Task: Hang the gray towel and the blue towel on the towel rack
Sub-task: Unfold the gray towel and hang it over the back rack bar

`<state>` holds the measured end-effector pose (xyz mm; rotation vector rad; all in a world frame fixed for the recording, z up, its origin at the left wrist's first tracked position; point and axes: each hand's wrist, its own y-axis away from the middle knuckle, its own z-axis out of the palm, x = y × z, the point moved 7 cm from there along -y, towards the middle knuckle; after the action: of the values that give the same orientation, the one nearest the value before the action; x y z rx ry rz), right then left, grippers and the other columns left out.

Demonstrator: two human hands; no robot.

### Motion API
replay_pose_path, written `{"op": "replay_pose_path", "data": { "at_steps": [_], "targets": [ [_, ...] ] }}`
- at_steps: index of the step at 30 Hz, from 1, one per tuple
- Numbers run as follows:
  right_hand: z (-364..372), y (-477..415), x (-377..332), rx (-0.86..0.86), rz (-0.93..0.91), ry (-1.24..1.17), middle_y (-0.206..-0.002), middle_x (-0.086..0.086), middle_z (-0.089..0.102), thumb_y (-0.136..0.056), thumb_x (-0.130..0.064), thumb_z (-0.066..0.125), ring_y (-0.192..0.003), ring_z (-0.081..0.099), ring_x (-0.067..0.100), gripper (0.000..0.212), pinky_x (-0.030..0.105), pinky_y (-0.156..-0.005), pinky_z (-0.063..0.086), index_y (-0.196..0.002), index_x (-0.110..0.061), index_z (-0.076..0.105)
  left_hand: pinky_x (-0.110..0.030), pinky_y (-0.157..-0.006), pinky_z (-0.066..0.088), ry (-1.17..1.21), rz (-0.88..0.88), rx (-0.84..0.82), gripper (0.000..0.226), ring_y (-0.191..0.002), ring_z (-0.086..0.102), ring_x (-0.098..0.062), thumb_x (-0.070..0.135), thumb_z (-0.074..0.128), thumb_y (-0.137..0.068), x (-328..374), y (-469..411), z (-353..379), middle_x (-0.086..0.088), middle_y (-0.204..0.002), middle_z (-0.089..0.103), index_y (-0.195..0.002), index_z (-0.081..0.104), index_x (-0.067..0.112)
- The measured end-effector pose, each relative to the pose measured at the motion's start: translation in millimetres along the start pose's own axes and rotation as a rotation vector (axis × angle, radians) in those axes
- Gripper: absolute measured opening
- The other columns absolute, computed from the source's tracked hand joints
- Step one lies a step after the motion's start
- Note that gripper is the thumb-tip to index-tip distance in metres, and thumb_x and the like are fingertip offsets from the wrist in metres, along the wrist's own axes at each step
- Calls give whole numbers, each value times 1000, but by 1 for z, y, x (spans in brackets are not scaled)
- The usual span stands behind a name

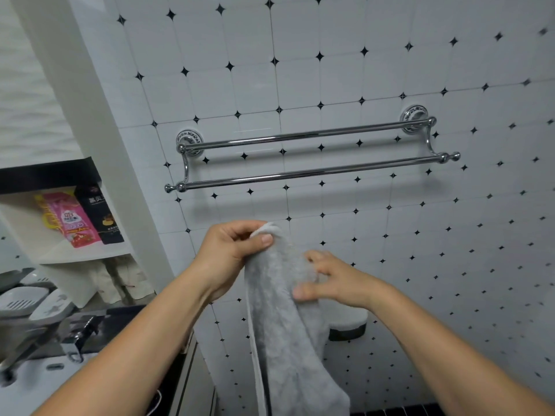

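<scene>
A gray towel hangs down in front of me, below the towel rack. My left hand pinches its top corner between thumb and fingers. My right hand touches the towel's right edge a little lower, fingers spread and blurred. The chrome towel rack has two parallel bars fixed to the tiled wall above the hands, and both bars are bare. No blue towel is in view.
At left a white shelf holds a pink pouch and a black pouch. Below it are a sink counter, a chrome faucet and soap dishes. A white holder is on the wall behind the towel.
</scene>
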<state>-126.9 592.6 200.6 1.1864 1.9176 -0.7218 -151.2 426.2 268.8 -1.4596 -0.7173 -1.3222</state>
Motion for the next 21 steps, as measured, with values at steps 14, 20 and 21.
{"op": "replay_pose_path", "data": {
  "at_steps": [14, 20, 21],
  "targets": [
    [-107, 54, 91, 306, 323, 662, -102, -8, 51, -72, -55, 74, -102, 43, 17, 30, 32, -89, 35, -75, -30, 58, -39, -86, 47, -153, -14, 407, 10, -87, 60, -26, 3, 69, -83, -5, -4, -106, -13, -87, 68, -89, 73, 10],
    [-153, 59, 16, 574, 123, 429, -68, 5, 62, -72, -35, 80, -60, 50, 15, 19, 21, -53, 36, -66, -20, 72, -15, -65, 53, -290, 32, 538, 9, -65, 65, -5, 5, 71, -82, -13, 0, -135, 6, -71, 73, -89, 73, 12],
    [-161, 63, 7, 682, 84, 313, -63, 6, 62, -69, -33, 83, -54, 47, 12, 16, 20, -48, 35, -65, -22, 72, -14, -64, 52, -320, 49, 544, 10, -65, 64, -5, 6, 71, -82, -11, 0, -138, 7, -71, 72, -85, 73, 15]
  ]
}}
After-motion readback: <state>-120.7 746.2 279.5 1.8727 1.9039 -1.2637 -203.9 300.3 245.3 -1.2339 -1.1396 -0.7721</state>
